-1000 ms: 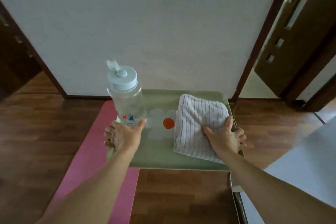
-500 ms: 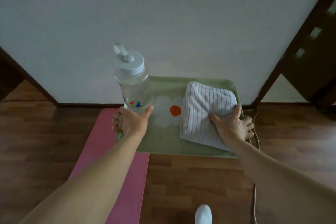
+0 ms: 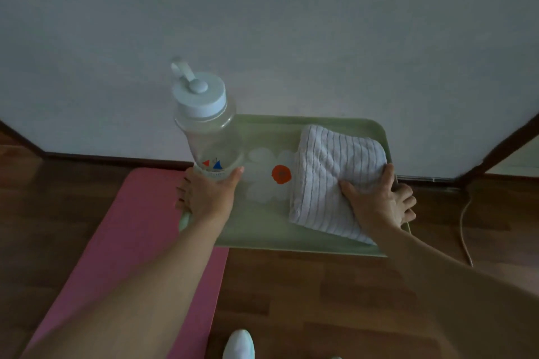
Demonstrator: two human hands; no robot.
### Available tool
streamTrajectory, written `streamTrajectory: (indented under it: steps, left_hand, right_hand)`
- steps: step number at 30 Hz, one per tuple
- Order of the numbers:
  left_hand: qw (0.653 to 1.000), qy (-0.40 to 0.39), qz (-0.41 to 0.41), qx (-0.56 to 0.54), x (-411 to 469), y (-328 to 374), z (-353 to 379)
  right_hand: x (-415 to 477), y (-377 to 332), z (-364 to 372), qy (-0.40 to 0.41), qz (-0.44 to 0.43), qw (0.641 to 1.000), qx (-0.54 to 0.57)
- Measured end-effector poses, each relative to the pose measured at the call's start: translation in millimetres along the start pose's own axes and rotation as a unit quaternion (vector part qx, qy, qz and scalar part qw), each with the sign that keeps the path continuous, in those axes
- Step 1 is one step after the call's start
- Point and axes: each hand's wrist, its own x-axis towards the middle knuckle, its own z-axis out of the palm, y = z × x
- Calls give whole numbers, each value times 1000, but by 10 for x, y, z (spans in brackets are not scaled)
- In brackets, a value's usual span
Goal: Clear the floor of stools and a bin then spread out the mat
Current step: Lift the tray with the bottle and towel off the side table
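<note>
1. Head view, movement: tray (image 3: 291, 248) and person have both drawn closer to the wall (image 3: 262, 23) than half a second ago, and the dark door on the right has slid nearly out of sight.
2. Head view, left hand (image 3: 208, 194): its fingers (image 3: 182, 198) curl under the tray's left edge, gripping it. The thumb lies on top against the foot of the water bottle (image 3: 210, 137). I'd say that thumb is there to brace the tall bottle so it stays upright while carried.
3. Head view, right hand (image 3: 379, 201): it grips the right rim, with the thumb spread over the folded striped towel (image 3: 329, 178), likely pinning it against sliding.
4. Head view, the carry: a hand on each side holds the tray level above the wooden floor (image 3: 320, 300).
5. Head view, task things: the pink mat (image 3: 122, 242) lies flat on the floor to the left, running from the skirting back towards the person. The tray's left corner hangs over it. Its near end is out of frame. No stools or bin are visible.
6. Head view, the rest: a thin cable (image 3: 463, 227) trails on the floor at the right, and a white shoe (image 3: 239, 344) shows at the bottom edge.
</note>
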Motion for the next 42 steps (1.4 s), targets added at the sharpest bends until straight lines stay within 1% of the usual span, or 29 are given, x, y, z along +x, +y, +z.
streamTrajectory:
  steps: [3,8,12,19,23,29,35,38,42]
  left_hand:
    - [1000,9,12,4,349,-359,738]
    - [999,-24,-3,41,758,-1224,1970]
    - [998,-40,-28,30,932,-1948,2866]
    - [996,-67,-39,41,1223,-2618,3884]
    - [993,-76,-51,71,1321,-2805,4163]
    - [988,-86,-67,107,1511,-3008,4424]
    - [987,-101,-57,114,1643,-3045,4606]
    - [985,-118,-62,111,1698,-3023,4669]
    - [984,-137,-50,102,1820,-2984,4742]
  right_hand:
    - [343,234,762,7,-3,1000,12]
    - [783,802,2073,8,-1,1000,1]
    - [1051,1289,3057,-4,11,1000,-16]
    - [1403,1789,4146,-23,33,999,-34]
    - [1457,1934,4450,-39,50,997,-52]
    - [1512,2020,4785,-65,48,994,-74]
    - [1669,2033,4974,-92,47,992,-76]
    - [1767,2021,5016,-124,41,988,-80]
    - [1872,1931,5052,-155,26,984,-81]
